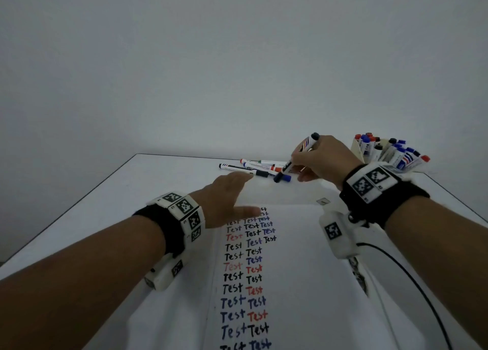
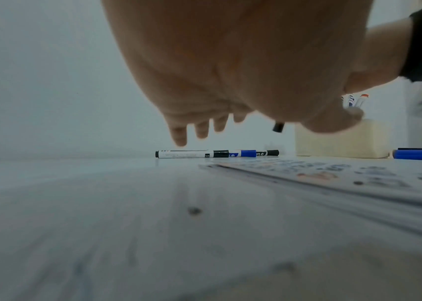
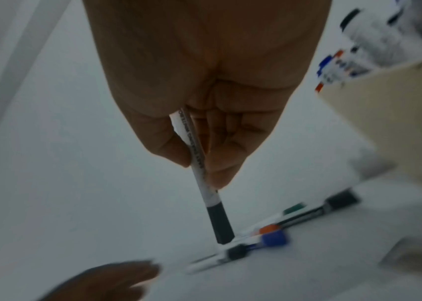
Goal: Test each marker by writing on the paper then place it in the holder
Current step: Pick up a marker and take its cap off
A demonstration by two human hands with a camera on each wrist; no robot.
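We have a black-capped marker (image 1: 301, 154) pinched in our right hand (image 1: 320, 159), thumb and fingers (image 3: 220, 173) curled round its white barrel, cap end down just above the loose markers (image 1: 253, 168) on the table (image 1: 111, 204). Our left hand (image 1: 227, 199) is empty, fingers straight and spread, reaching towards that same pile over the top edge of the paper (image 1: 295, 257). The holder (image 1: 360, 151), already crowded with markers, stands just right of the right hand. The cap looks to be still on, though the wrist view is too blurred to be sure. To do this step well, we should let the left hand take the cap and pull it straight off, steady the sheet, then write in the clear space beside the columns of "Test" before recapping firmly.
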